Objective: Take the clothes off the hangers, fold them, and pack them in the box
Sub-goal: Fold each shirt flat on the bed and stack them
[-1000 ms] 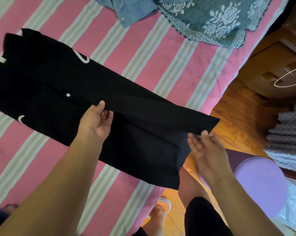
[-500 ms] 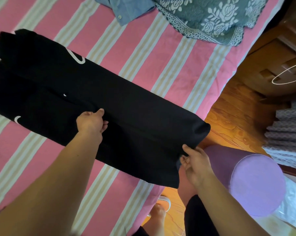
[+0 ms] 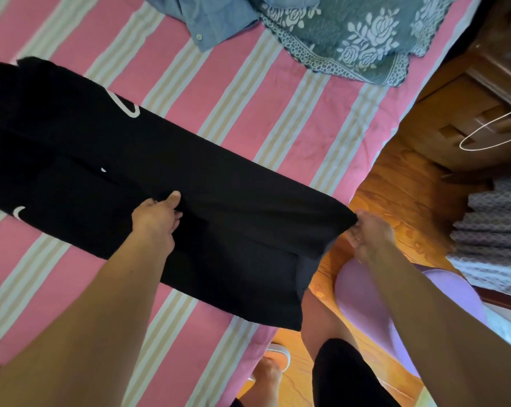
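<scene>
While the black fabric garment with white markings lies across the pink striped bed, left hand pinches its middle; right hand grips its end past the bed's right edge.

Black garment: matt cloth with white print. Bedsheet: matt striped cotton-like cloth. Blue shirt: smooth woven cloth. Green quilt: stitched, textured cloth. Floor: glossy varnished wood. Purple cushion: smooth matt fabric. Hanger: thin white wire.
</scene>
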